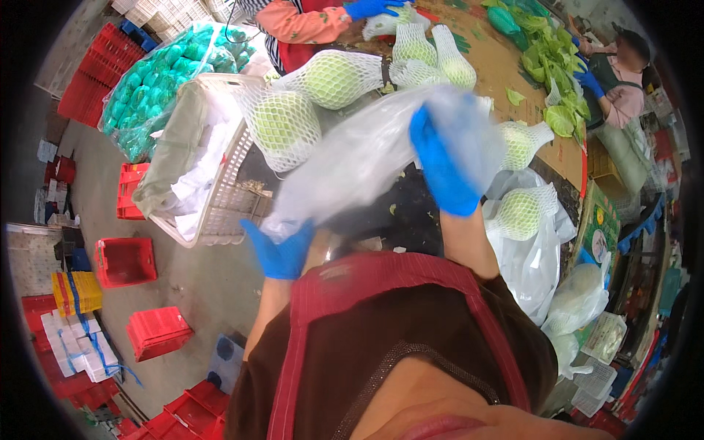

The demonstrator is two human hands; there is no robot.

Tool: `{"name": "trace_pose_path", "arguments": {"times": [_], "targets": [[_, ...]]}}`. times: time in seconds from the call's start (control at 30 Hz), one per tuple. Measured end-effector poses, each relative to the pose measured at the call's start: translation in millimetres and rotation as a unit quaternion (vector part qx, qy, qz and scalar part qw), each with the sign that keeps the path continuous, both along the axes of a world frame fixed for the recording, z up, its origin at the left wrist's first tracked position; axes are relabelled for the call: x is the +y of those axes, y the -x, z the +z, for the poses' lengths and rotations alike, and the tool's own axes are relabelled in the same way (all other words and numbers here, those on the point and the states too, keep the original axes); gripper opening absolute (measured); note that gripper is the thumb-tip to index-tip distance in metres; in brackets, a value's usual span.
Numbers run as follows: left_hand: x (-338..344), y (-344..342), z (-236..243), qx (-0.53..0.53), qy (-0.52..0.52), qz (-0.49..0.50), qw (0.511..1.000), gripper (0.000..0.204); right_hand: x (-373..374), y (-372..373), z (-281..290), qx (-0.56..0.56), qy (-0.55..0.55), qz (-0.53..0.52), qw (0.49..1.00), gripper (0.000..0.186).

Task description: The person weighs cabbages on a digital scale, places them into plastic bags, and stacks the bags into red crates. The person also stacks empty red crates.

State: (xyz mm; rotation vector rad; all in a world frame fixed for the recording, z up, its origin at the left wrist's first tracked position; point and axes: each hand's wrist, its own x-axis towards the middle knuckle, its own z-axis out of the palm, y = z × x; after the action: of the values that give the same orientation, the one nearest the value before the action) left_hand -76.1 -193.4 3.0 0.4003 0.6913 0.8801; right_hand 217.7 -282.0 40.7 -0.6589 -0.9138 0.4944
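A clear plastic bag [359, 150] stretches slantwise between my two blue-gloved hands, smeared by motion at its right end. My left hand [282, 251] is closed on its lower left end, near the crate. Higher up and to the right, my right hand [444, 165] grips the other end, fingers partly veiled by the film. Just beyond the bag lie a pale green cabbage-like head [284, 126] in a white foam net and another netted head [334, 79]. To the right of my right hand, a netted head [519, 214] rests on white plastic bags [524, 268].
A white crate [220, 191] with cloth and paper stands left of the table, before a big bag of green-netted produce [158, 92]. Red crates [126, 262] stand on the floor. Across the table, a co-worker's gloved hand [374, 9] touches a netted head; another person [620, 81] handles leaves [550, 66].
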Motion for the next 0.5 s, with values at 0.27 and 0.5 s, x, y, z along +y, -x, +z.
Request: {"name": "trace_pose_path", "arguments": {"times": [0.27, 0.5], "targets": [[72, 15, 17, -0.128, 0.039, 0.040, 0.990, 0.102, 140, -46, 27, 0.017, 0.015, -0.162, 0.986, 0.035], [168, -35, 12, 0.091, 0.035, -0.202, 0.974, 0.107, 302, -139, -78, -0.390, 0.340, -0.342, 0.785, 0.051]]}}
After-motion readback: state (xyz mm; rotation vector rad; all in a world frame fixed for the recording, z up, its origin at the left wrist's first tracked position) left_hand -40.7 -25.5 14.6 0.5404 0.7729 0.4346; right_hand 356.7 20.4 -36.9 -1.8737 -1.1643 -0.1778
